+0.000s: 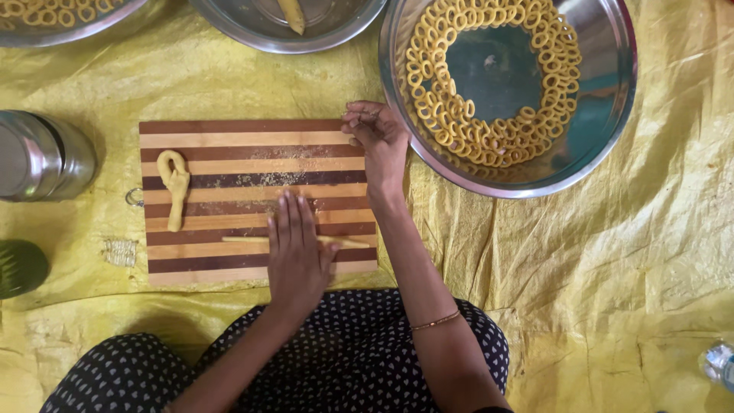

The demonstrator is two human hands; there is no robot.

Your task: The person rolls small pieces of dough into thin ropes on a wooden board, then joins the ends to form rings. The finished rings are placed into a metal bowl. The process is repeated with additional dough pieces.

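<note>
A striped wooden board (229, 145) lies on a yellow sheet in front of me. My left hand (297, 252) rests flat, fingers apart, on a thin rolled dough strand (245, 239) near the board's front edge. My right hand (377, 141) hovers at the board's far right corner with fingertips pinched together; whether a bit of dough is in them I cannot tell. A thick dough piece with a looped top (175, 187) lies on the board's left side. Beside my right hand stands a big steel bowl (612, 115) lined with several small dough rings (459, 130).
A steel canister (42, 157) lies left of the board. Two more steel bowls (252, 30) sit along the far edge, one with a dough piece (292, 15), another (61, 30) with rings. A dark green object (19, 268) and a small coiled thing (120, 252) are at left.
</note>
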